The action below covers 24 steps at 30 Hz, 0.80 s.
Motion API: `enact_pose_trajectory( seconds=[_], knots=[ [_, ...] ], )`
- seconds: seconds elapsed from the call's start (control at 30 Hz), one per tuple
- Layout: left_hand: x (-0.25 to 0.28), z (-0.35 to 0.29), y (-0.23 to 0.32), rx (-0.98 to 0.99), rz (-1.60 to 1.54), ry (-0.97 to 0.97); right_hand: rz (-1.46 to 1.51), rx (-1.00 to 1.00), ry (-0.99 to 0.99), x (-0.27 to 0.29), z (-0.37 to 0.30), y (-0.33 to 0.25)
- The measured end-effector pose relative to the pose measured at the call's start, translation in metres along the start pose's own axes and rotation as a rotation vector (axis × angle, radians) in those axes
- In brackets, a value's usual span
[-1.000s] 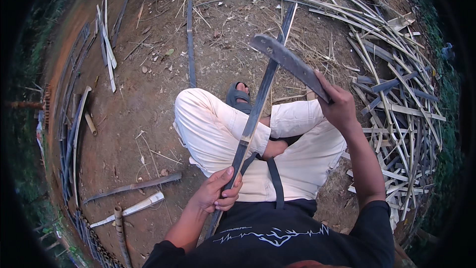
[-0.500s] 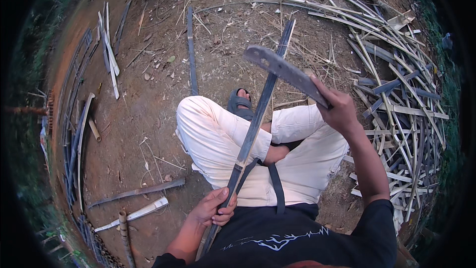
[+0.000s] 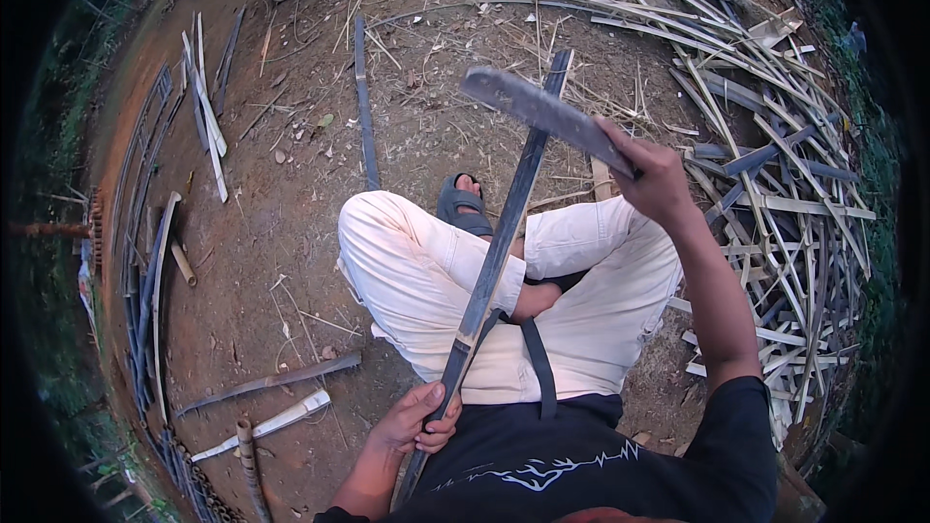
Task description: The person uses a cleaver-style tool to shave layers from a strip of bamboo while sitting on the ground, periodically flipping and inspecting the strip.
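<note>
My left hand (image 3: 424,418) is closed around the lower part of a long dark bamboo strip (image 3: 505,232), which slants up and to the right across my crossed legs. In my right hand (image 3: 655,174) is a machete (image 3: 542,116) with a broad, worn grey blade, its handle hidden in the fist. The blade lies across the strip near its far end, tip pointing up and left. Whether the edge touches the strip I cannot tell. A paler joint shows on the strip above my left hand.
A large heap of split bamboo strips (image 3: 775,203) spreads along the right. More strips lie at left, with a dark one (image 3: 365,107) ahead on the dirt. Near my left knee are a short bamboo piece (image 3: 271,383) and a pale one (image 3: 266,426). A sandal (image 3: 463,205) is on my foot.
The machete has moved slightly up and left, and its blade has turned so less of its flat side faces me. My left hand keeps its grip on the bamboo strip.
</note>
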State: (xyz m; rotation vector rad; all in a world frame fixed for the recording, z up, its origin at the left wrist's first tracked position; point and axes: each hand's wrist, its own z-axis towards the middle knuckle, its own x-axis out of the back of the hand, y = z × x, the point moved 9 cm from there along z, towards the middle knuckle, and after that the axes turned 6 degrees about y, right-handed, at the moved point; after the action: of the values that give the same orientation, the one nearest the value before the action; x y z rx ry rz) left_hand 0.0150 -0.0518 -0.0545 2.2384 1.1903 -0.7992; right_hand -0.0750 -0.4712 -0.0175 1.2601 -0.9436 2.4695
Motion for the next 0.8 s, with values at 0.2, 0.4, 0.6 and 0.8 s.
enact_pose_trajectory(
  seconds=[0.2,0.4,0.6,0.8],
  knots=[
    [0.004,-0.004,0.0,-0.028,-0.03,-0.005,0.083,0.074,-0.022,-0.004,-0.002,-0.014],
    [0.011,-0.008,-0.009,-0.016,-0.048,-0.074,0.1,-0.31,-0.001,-0.006,0.021,0.08],
    [-0.01,-0.004,0.068,-0.32,0.207,0.167,0.273,-0.554,0.179,-0.028,-0.014,0.084],
    [-0.057,-0.094,0.24,-0.866,0.488,0.561,0.773,-0.767,-0.062,-0.064,-0.048,0.003]
  ],
)
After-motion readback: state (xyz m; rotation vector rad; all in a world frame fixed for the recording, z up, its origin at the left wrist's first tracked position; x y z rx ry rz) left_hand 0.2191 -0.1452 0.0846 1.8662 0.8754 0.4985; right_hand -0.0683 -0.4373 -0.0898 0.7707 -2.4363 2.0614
